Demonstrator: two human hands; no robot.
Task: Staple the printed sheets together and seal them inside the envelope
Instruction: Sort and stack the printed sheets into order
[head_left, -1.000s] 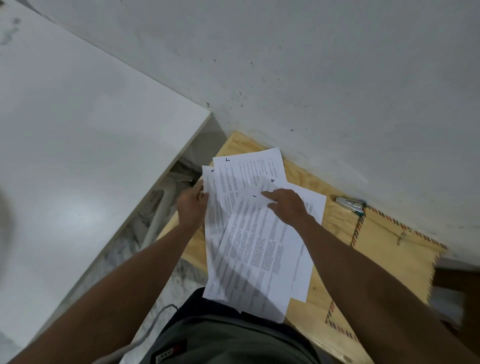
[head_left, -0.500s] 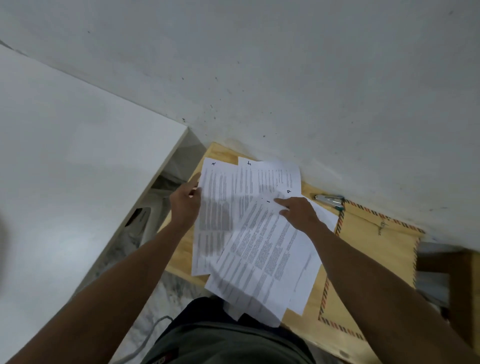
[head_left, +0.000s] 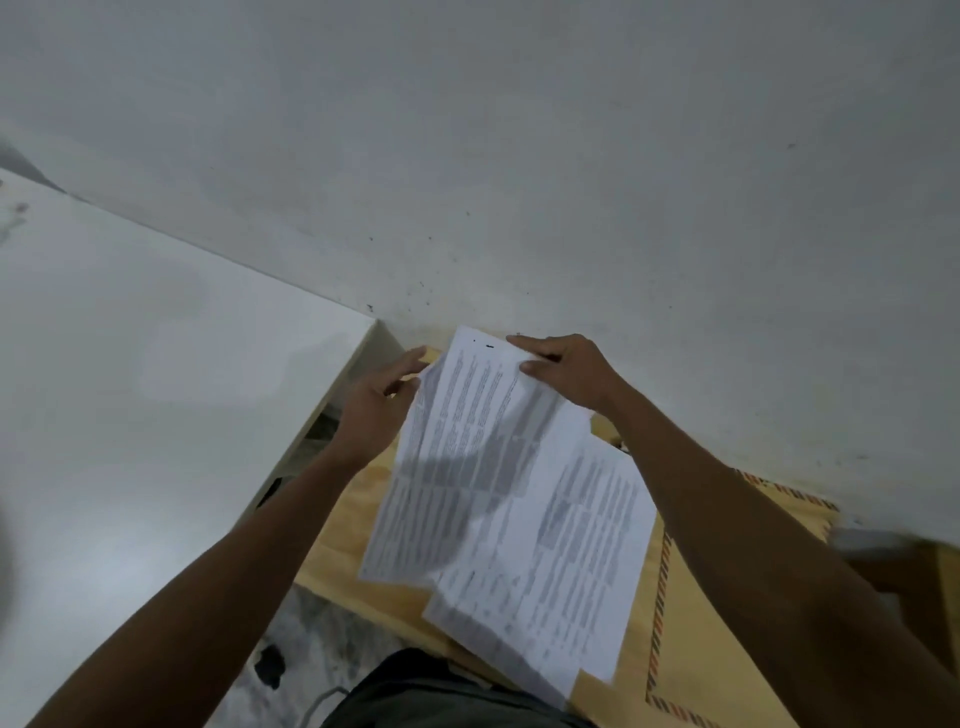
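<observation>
Since the earlier frame, sheets (head_left: 483, 457) are gathered closer. Right hand (head_left: 566, 371) pinches their top edge; left hand (head_left: 376, 402), fingers spread, steadies the side. Wooden table (head_left: 343, 545) against white wall (head_left: 571, 156); envelope (head_left: 691, 623) beneath.

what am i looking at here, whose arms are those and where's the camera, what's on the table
No machine here: these are a person's two bare arms, seen from a camera worn on their head, looking forward and down. There is one view only.

The right hand pinches the far end of a bundle of printed sheets. The left hand steadies the bundle's left edge with open fingers. More sheets lie fanned out nearer the person, not yet squared up.

Under them is a wooden table against a white wall. On its right part lies a brown envelope with a striped border, partly covered by the paper and the right arm. I can't see a stapler in this picture.
</observation>
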